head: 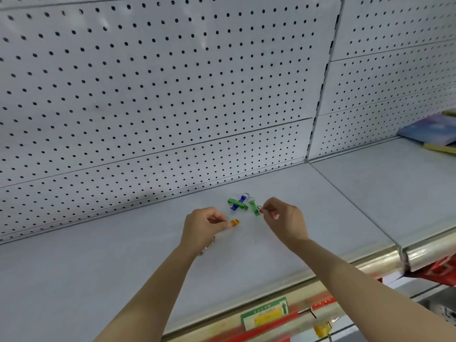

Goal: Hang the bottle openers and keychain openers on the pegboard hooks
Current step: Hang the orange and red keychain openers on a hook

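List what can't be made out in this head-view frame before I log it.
- Orange opener: mostly hidden behind the left hand; its shape is unclear.
- Red item in the right hand: only a sliver shows past the fingers.
- Pegboard: no hooks visible; any lie outside the frame.
- Shelf-edge label: print motion-blurred, unreadable.
- Blue book-like item: cut off by the right edge.

Bare forearms, no sleeves — a bracelet [206, 247] on the left wrist.
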Motion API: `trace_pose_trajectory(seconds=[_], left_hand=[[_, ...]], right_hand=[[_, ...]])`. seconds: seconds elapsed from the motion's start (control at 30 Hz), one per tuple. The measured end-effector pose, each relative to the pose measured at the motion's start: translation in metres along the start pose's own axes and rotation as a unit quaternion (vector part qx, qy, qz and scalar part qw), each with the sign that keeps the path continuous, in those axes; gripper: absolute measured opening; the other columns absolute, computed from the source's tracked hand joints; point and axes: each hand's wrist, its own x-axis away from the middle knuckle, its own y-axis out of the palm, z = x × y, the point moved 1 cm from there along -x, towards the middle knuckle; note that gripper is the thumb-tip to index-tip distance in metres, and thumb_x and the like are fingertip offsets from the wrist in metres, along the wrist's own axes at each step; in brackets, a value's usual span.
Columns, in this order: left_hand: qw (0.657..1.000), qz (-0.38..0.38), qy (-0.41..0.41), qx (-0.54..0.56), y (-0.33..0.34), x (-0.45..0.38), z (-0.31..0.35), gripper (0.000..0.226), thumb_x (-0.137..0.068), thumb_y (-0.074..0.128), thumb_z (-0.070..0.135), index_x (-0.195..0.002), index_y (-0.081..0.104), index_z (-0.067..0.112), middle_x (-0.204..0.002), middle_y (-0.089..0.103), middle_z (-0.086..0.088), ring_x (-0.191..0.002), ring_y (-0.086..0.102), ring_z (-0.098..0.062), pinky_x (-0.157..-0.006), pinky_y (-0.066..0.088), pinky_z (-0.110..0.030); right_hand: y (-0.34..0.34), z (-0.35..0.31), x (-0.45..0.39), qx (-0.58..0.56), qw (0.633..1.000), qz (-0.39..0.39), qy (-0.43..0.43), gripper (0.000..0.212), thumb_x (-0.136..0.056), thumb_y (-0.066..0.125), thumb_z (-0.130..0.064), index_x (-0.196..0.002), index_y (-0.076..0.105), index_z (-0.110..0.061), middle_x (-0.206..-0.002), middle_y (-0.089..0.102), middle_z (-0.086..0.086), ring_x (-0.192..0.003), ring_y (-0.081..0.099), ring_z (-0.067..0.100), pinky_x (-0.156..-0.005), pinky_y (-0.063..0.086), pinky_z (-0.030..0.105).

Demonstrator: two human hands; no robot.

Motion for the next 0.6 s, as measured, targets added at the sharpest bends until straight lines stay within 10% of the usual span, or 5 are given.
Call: trace_pose_trajectory(seconds=[0.13,0.4,0.6], left_hand=[[0.999,-0.014,-0.005,0.052,-0.002,0.009,0.011,0.01,-0.079,0.082,0.02,-0.088,0.08,0.015,-0.082,0.077,0.005,-0.06,0.066,0.004,-0.056,0.046,-0.012],[0.99,0.016,0.022,0.136,-0.008,0.02,0.021,0.007,-0.081,0.08,0.019,-0.087,0.081,0.023,-0.086,0.078,0.008,-0.086,0.072,-0.014,-0.076,0.057,-0.043],[0.969,0.079,0.04,0.231,-0.03,0.036,0.039,0.011,-0.076,0.081,0.005,-0.085,0.074,0.007,-0.083,0.078,-0.002,-0.084,0.074,-0.015,-0.076,0.055,-0.017]], right_hand=[[-0.014,-0.014,0.004,-0.08,0.993,-0.008,0.085,0.011,-0.086,0.066,-0.013,-0.078,0.061,-0.019,-0.07,0.069,-0.007,-0.07,0.066,0.01,-0.064,0.051,0.023],[-0.035,-0.045,0.025,-0.26,0.952,0.018,0.159,0.015,-0.087,0.061,-0.004,-0.076,0.066,-0.013,-0.075,0.074,0.001,-0.074,0.072,0.01,-0.069,0.054,0.027],[-0.047,-0.089,0.034,-0.315,0.938,0.036,0.143,0.011,-0.086,0.06,-0.004,-0.078,0.066,-0.009,-0.076,0.075,0.004,-0.074,0.072,0.014,-0.073,0.057,0.034]])
